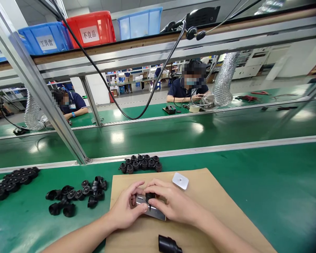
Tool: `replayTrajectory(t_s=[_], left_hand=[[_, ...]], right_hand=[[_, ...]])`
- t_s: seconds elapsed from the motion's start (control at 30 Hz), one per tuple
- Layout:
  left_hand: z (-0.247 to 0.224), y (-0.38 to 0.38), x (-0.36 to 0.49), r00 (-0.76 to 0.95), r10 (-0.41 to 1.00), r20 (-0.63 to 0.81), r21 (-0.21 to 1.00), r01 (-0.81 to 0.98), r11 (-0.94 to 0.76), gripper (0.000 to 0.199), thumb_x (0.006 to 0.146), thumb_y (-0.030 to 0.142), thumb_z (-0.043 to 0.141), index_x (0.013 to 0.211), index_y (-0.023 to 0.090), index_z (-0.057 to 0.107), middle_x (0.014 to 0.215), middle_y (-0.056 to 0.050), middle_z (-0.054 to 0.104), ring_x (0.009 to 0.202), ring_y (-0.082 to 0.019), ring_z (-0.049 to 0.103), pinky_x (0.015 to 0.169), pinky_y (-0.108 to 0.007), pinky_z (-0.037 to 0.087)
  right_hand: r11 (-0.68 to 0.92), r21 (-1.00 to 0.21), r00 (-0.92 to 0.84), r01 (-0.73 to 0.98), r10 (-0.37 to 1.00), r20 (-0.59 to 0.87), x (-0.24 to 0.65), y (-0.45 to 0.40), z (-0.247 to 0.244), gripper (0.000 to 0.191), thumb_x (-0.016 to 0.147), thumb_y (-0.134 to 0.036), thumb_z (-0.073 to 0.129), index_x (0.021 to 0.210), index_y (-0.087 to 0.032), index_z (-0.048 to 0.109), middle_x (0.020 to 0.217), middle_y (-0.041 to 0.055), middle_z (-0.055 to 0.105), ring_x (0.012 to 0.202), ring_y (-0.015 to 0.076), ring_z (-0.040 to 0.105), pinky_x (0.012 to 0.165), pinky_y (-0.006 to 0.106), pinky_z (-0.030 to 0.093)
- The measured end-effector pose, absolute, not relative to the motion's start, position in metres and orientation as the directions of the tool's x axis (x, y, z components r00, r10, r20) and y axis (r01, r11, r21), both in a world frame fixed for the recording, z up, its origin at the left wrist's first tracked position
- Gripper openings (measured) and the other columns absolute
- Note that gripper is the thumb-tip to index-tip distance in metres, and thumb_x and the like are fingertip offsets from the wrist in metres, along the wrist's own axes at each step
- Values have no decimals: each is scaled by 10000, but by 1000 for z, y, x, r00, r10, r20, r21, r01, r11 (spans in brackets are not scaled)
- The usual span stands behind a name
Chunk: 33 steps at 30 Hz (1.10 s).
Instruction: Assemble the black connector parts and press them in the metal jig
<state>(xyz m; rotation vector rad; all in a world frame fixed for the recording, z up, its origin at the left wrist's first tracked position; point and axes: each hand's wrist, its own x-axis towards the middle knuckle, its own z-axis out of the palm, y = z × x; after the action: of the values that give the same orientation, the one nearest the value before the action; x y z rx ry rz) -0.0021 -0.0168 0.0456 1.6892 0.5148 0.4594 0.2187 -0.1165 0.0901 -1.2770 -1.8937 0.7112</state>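
A silver metal block point(156, 213) lies on the brown cardboard sheet point(200, 196). Its left end is held between the thumb and fingers of my left hand point(126, 207). On top of the block, the fingertips and thumb of my right hand point(171, 200) grip a small round black part point(149, 197). A white plate with rounded corners point(180, 180) rests on the cardboard beyond my right hand. Nearer to me lies a black tubular piece point(169, 244), on its side.
Black fittings point(79, 194) are scattered on the green table to the left, with darker rows point(13, 182) further left. Several black caps point(140, 163) stand behind the cardboard. A metal post point(60, 123) rises at left. Two people sit across the conveyor; bins point(91, 28) line the shelf.
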Motion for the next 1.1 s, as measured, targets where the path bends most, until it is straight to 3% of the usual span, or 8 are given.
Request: replayTrajectory(t_s=[0.23,0.37,0.57,0.73,0.83,0.93,1.0,1.1], left_hand=[[43,-18,1,794,607,15,986,90,-142,739,905,409,816,1548,207,513,1226,-119,735,997,-237,703,887,-364,556],[46,-20,2,791,612,15,986,91,-141,742,891,403,825,1541,209,523,1216,-114,741,969,-229,701,862,-354,563],[49,-20,1,800,598,43,981,80,-177,737,872,361,838,1527,206,537,1233,-115,741,1003,-242,705,912,-373,562],[46,-16,-3,786,612,83,951,122,-285,693,846,235,826,1494,238,579,1378,-127,702,1220,-313,662,1100,-465,499],[46,-15,-5,787,610,96,905,186,-382,662,850,195,811,1473,289,608,1468,-100,670,1351,-343,586,1195,-504,423],[47,-15,-6,788,609,93,889,210,-408,646,854,195,805,1464,297,619,1491,-92,656,1361,-348,579,1202,-506,419],[48,-16,-6,788,609,88,885,218,-411,641,857,201,805,1464,298,620,1490,-92,654,1350,-345,586,1198,-500,425],[50,-16,-6,787,611,92,886,215,-411,660,847,217,822,1468,300,614,1478,-95,656,1318,-341,604,1182,-496,441]], right_hand=[[281,-740,-172,611,960,223,217,-116,90,322,994,-166,625,1268,-304,722,1112,60,703,1035,242,671,892,371,556],[262,-739,-174,621,965,196,215,-117,89,312,1003,-183,626,1267,-311,731,1101,65,697,1002,236,669,864,366,563],[335,-722,-252,605,941,226,221,-119,90,442,1032,-221,606,1455,-347,627,1315,87,692,1183,271,659,1011,425,568],[179,-636,-20,751,968,249,281,-132,89,446,1026,-301,580,1472,-314,592,1517,109,577,1419,336,521,1174,569,463],[118,-610,-67,783,992,106,319,-140,82,597,925,-236,660,1504,-351,567,1599,82,518,1511,371,417,1189,605,439],[56,-588,-77,807,997,-11,330,-140,72,630,914,-203,633,1512,-389,559,1568,62,558,1472,358,478,1137,557,490],[-51,-535,32,844,998,-45,326,-137,67,653,905,-315,700,1536,-371,541,1512,95,605,1416,389,537,1081,551,521],[-170,-495,151,852,985,-79,322,-138,62,969,751,-488,868,1613,-348,449,1539,140,592,1386,462,566,1030,556,550]])
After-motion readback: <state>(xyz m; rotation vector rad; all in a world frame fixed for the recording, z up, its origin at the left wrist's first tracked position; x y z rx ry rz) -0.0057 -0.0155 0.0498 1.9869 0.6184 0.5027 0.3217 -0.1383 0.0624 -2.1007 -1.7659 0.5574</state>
